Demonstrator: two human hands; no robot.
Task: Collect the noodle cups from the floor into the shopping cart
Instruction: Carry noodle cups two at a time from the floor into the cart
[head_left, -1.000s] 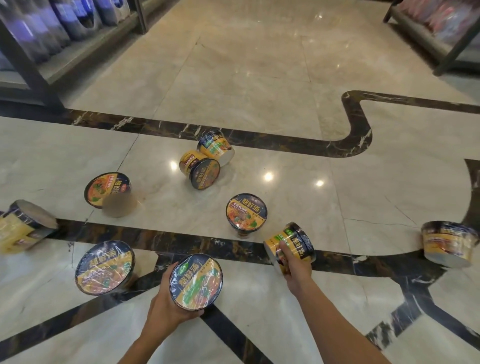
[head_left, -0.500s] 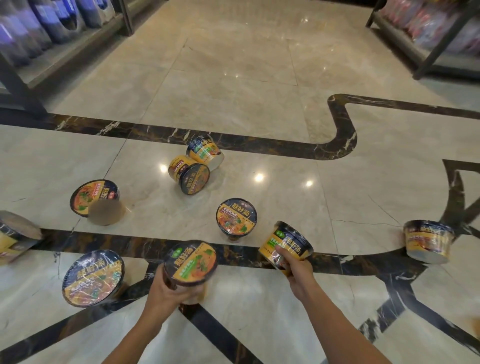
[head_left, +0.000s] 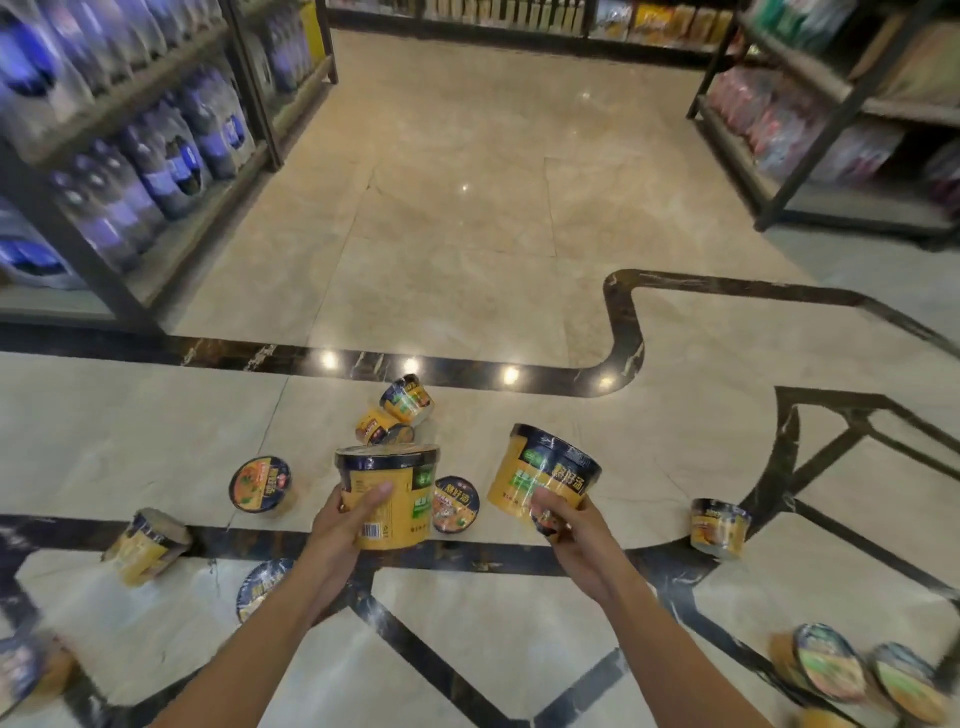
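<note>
**Two cups up, cart out of sight**

Both cups have come up off the floor since a second ago, and the view has swung up to take in the aisle and shelves. Left hand (head_left: 349, 525) grips the upright cup (head_left: 387, 496), thumb curled across its yellow side, its long axis near vertical. Right hand (head_left: 571, 530) pinches the tilted cup (head_left: 545, 475) from below, fingers wrapped round its base, rim leaning up and to the left. Landmark now: the upright cup. Just behind it sits a lid-up cup (head_left: 456, 504); beyond that, a pair (head_left: 396, 415) on their sides. Left of it another cup (head_left: 262, 484) lies tipped, and one (head_left: 719, 526) sits well off to its right. No shopping cart shows anywhere, so the carry likely means a turn; neither hand looks closer to a drop.
</note>
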